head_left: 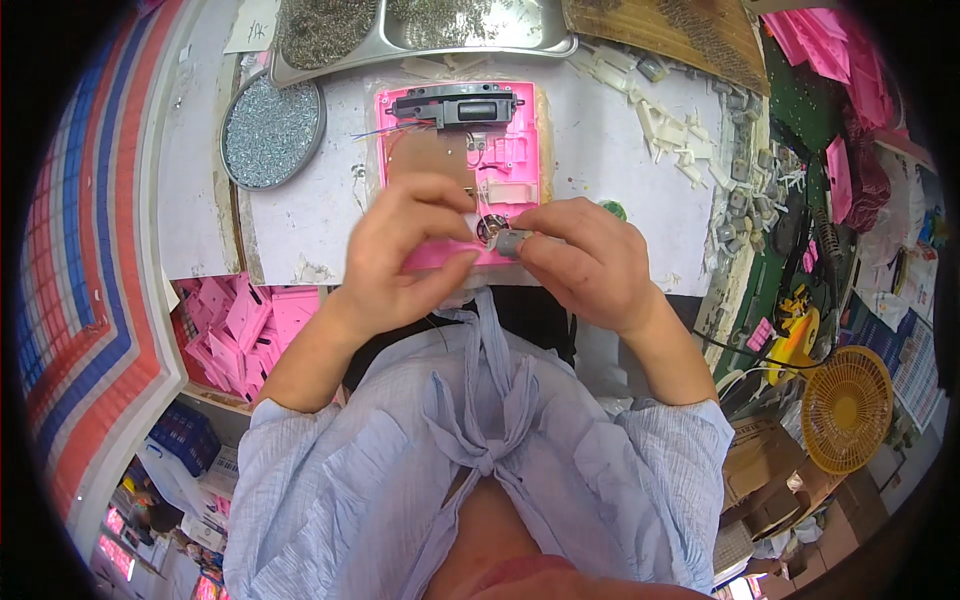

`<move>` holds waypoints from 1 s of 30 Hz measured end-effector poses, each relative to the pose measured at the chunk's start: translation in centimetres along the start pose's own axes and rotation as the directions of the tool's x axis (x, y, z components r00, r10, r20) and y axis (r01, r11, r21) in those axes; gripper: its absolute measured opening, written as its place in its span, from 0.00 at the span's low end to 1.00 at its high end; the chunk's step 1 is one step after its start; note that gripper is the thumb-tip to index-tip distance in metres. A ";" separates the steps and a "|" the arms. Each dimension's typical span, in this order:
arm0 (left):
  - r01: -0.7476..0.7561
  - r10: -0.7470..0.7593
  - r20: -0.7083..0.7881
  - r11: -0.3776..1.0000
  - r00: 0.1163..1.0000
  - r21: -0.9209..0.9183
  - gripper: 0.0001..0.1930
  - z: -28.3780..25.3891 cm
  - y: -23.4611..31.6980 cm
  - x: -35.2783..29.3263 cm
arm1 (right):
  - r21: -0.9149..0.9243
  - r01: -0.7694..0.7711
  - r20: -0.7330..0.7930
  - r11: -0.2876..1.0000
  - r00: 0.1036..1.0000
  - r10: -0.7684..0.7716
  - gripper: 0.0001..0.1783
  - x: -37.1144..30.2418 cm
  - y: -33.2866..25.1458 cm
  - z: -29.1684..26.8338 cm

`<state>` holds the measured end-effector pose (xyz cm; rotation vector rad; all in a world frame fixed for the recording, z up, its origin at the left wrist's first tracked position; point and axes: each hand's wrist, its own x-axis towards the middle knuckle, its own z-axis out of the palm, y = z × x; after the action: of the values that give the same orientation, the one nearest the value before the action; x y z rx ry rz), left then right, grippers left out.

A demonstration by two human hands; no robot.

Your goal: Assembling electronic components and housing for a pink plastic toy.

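A pink plastic housing (pixel 533 145) lies on the table in front of me. A long black plastic unit (pixel 470 105) sits across its far end, with thin wires beside it. Over the near left part of the housing is my left hand (pixel 410 245), its thumb and curled fingers apart and nothing seen in them. My right hand (pixel 595 255) pinches a small grey cylindrical part (pixel 511 242) above the near edge. A round metal-rimmed piece (pixel 491 227) shows between the hands. My left hand covers much of the housing's left side.
A round tray (pixel 318 110) of small silvery pieces stands at left, and a divided metal tray (pixel 560 48) at the back. White plastic pieces (pixel 665 130) and grey parts lie along the right. Pink housings (pixel 235 325) fill a box at lower left. A yellow fan (pixel 846 410) is lower right.
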<state>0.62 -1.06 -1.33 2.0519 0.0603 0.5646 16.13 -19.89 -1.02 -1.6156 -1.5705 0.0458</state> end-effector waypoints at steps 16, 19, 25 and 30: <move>0.098 -0.034 -0.116 0.791 0.993 0.604 0.09 0.0 -2.1 -0.1 | -0.108 -0.277 -0.127 0.955 0.956 0.263 0.17 2.5 4.7 1.8; 0.096 -0.050 -0.092 0.784 0.995 0.613 0.09 0.4 -1.8 -0.3 | -0.163 -0.325 -0.075 0.932 0.946 0.317 0.17 2.6 4.8 1.8; 0.123 -0.046 -0.146 0.807 0.988 0.578 0.08 -0.6 -2.3 -0.9 | -0.351 -0.223 0.019 0.909 0.969 0.245 0.14 3.8 4.1 0.7; 0.156 -0.081 -0.159 0.826 0.984 0.542 0.08 -0.4 -2.3 -1.0 | -0.378 -0.110 -0.008 0.919 0.993 0.115 0.14 5.6 2.3 0.5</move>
<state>-0.02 0.25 -3.39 2.5474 0.4791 0.6549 18.85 -14.59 0.29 -2.0081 -1.5621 -0.1973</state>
